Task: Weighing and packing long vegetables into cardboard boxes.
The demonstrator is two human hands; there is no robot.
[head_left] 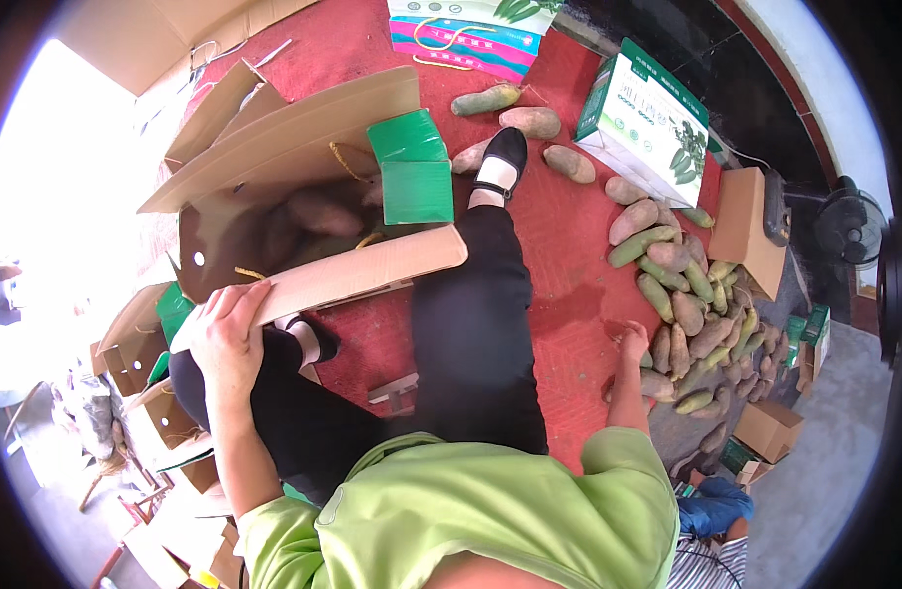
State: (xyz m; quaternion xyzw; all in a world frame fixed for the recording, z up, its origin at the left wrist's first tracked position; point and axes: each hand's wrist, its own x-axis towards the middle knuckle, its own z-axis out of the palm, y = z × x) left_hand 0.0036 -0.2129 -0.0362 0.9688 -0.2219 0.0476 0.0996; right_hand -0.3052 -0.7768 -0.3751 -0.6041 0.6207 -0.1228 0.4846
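My left hand (230, 334) is closed over the near flap (362, 270) of an open cardboard carton (205, 245), its fingers lying on the flap's edge. Several brownish-pink tubers (323, 211) lie in the carton, partly in shadow. Yellow rope handles and a green inner flap (417, 188) show at its sides. Out to the right, my right hand (628, 344) hangs low at the near side of a large heap of tubers (688, 312) and long green vegetables (655, 295). Its fingers look loosely bent and apart, with nothing visible in them.
A white-and-green gift box (647, 123) stands on the red carpet (578, 255), and another colourful box (470, 39) is at the far edge. Loose tubers (531, 123) lie around my foot. Other cartons (755, 231) and a black fan (848, 221) are right; a person (711, 530) sits behind.
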